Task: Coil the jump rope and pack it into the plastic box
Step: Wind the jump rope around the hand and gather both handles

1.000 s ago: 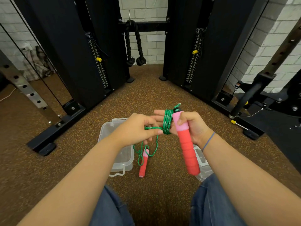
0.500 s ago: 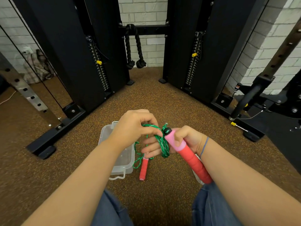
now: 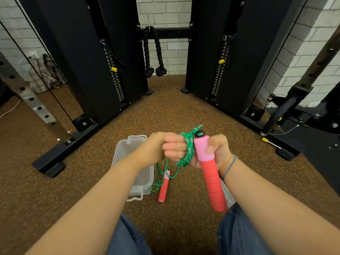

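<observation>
Above the speckled brown rubber floor [image 3: 184, 111], a pink-and-red foam jump-rope handle [image 3: 209, 172] is being gripped in the closed right hand [image 3: 217, 153], whose fingers [image 3: 174, 150] are being wrapped by coils of green braided rope [image 3: 188, 150]. Rope is being pinched by the closed left hand [image 3: 156, 146]. Below, a second handle [image 3: 163, 188] is lying beside the clear plastic box [image 3: 117, 155]. No legible writing is being shown.

light: even, moderately bright | shadows: soft | focus: sharp centre | edges: wide-angle bowing
</observation>
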A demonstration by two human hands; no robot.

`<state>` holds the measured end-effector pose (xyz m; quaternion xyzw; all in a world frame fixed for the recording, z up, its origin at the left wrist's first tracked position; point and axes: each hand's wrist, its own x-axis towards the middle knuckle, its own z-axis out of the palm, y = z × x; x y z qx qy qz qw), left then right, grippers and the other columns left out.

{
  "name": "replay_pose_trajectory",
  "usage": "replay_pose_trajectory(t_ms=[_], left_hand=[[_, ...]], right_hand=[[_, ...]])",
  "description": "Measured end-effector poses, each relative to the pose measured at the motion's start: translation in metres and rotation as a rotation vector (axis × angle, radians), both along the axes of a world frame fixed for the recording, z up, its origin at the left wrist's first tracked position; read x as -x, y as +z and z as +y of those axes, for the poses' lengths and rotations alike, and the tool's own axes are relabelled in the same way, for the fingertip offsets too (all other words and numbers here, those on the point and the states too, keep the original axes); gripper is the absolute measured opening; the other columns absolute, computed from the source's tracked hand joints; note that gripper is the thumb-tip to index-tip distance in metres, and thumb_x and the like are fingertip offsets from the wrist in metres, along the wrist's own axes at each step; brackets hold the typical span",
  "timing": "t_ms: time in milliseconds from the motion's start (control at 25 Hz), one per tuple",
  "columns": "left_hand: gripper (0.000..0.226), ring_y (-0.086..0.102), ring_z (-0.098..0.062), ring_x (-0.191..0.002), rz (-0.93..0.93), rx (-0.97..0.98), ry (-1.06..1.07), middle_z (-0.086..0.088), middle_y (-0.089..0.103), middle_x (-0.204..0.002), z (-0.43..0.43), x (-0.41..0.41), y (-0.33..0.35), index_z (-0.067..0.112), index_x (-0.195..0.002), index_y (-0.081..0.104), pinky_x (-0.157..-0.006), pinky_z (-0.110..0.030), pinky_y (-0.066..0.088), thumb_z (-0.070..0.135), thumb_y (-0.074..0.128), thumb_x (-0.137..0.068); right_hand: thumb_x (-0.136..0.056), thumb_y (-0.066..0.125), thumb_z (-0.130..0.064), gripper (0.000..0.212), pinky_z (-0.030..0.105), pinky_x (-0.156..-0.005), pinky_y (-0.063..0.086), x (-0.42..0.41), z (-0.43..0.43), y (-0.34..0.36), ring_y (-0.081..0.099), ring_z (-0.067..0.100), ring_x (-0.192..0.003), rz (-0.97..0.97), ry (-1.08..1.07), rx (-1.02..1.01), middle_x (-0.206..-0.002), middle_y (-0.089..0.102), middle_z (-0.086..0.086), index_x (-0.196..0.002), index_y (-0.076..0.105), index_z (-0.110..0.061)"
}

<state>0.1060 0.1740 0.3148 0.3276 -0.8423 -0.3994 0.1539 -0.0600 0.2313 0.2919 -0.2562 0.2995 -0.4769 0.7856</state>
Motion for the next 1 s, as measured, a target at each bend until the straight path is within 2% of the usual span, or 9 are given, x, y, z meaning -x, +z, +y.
replay_pose_trajectory(t_ms=[80, 160, 200, 240, 320, 480, 640, 800, 1000], left_hand=[[0.037, 0.051, 0.002, -0.047, -0.079, -0.001, -0.086, 0.016, 0.057, -0.05, 0.004, 0.003, -0.007, 0.027, -0.059, 0.054, -0.049, -0.011, 0.04, 0.008, 0.038, -0.086], [0.023, 0.054, -0.001, -0.046, -0.143, -0.06, -0.093, 0.009, 0.07, -0.069, 0.007, 0.006, -0.011, 0.02, -0.081, 0.059, -0.049, -0.01, 0.042, 0.008, 0.043, -0.093], [0.018, 0.054, -0.003, -0.044, -0.163, -0.111, -0.119, -0.001, 0.074, -0.081, 0.007, 0.007, -0.014, 0.013, -0.091, 0.061, -0.048, -0.01, 0.042, 0.009, 0.044, -0.095], [0.018, 0.053, -0.004, -0.042, -0.172, -0.137, -0.14, -0.009, 0.073, -0.088, 0.007, 0.008, -0.016, 0.009, -0.099, 0.061, -0.046, -0.011, 0.041, 0.011, 0.043, -0.096], [0.02, 0.05, -0.004, -0.039, -0.177, -0.14, -0.141, -0.01, 0.072, -0.087, 0.006, 0.007, -0.015, 0.009, -0.104, 0.061, -0.043, -0.011, 0.039, 0.012, 0.042, -0.097], [0.02, 0.045, -0.004, -0.039, -0.148, -0.094, -0.115, 0.004, 0.066, -0.069, 0.003, 0.004, -0.007, 0.015, -0.098, 0.064, -0.043, -0.011, 0.037, 0.017, 0.045, -0.096], [0.02, 0.045, -0.001, -0.041, -0.154, -0.041, -0.108, 0.007, 0.065, -0.066, 0.003, 0.002, -0.003, 0.018, -0.095, 0.065, -0.045, -0.011, 0.035, 0.024, 0.046, -0.096], [0.017, 0.052, -0.001, -0.044, -0.176, 0.031, -0.086, 0.006, 0.067, -0.066, 0.004, 0.0, 0.0, 0.023, -0.089, 0.065, -0.05, -0.015, 0.04, 0.027, 0.049, -0.094], [0.015, 0.068, -0.012, -0.055, -0.014, -0.395, -0.053, 0.001, 0.073, -0.073, 0.009, -0.002, 0.009, 0.019, -0.089, 0.068, -0.051, -0.017, 0.052, 0.019, 0.053, -0.092]], right_hand=[[-0.016, 0.076, -0.012, 0.05, 0.014, -0.05, 0.049, 0.0, 0.001, 0.008, 0.059, 0.012, -0.049, -0.121, -0.022, 0.065, -0.055, 0.064, 0.004, -0.063, 0.063, -0.003], [-0.05, 0.065, -0.013, 0.053, 0.015, -0.085, 0.044, -0.005, -0.001, 0.013, 0.069, 0.019, -0.091, -0.205, -0.077, 0.18, -0.099, 0.072, 0.016, -0.1, 0.068, 0.004], [-0.058, 0.055, -0.009, 0.065, 0.021, -0.099, 0.037, -0.006, -0.002, 0.016, 0.062, 0.026, -0.112, -0.255, -0.092, 0.206, -0.121, 0.063, 0.022, -0.121, 0.057, 0.007], [-0.058, 0.05, -0.005, 0.075, 0.03, -0.104, 0.04, -0.007, -0.004, 0.018, 0.055, 0.032, -0.121, -0.283, -0.133, 0.208, -0.131, 0.054, 0.027, -0.131, 0.046, 0.009], [-0.049, 0.056, -0.003, 0.089, 0.045, -0.105, 0.043, 0.0, -0.011, 0.015, 0.052, 0.038, -0.124, -0.351, -0.193, 0.165, -0.134, 0.05, 0.031, -0.135, 0.038, 0.012], [-0.033, 0.067, -0.009, 0.106, 0.043, -0.107, 0.037, 0.008, -0.02, 0.01, 0.055, 0.036, -0.121, -0.26, -0.357, 0.191, -0.138, 0.046, 0.028, -0.134, 0.038, 0.01], [-0.032, 0.065, -0.007, 0.111, 0.045, -0.103, 0.043, 0.01, -0.02, 0.01, 0.052, 0.041, -0.122, -0.247, -0.3, 0.171, -0.139, 0.043, 0.032, -0.136, 0.033, 0.011], [-0.03, 0.068, -0.004, 0.112, 0.05, -0.104, 0.039, 0.011, -0.02, 0.003, 0.044, 0.044, -0.128, -0.213, -0.212, 0.133, -0.139, 0.041, 0.034, -0.135, 0.033, 0.013], [-0.03, 0.071, -0.008, 0.109, 0.041, -0.104, 0.042, 0.017, -0.018, -0.004, 0.056, 0.037, -0.119, -0.077, -0.039, 0.133, -0.13, 0.052, 0.029, -0.133, 0.039, 0.008]])
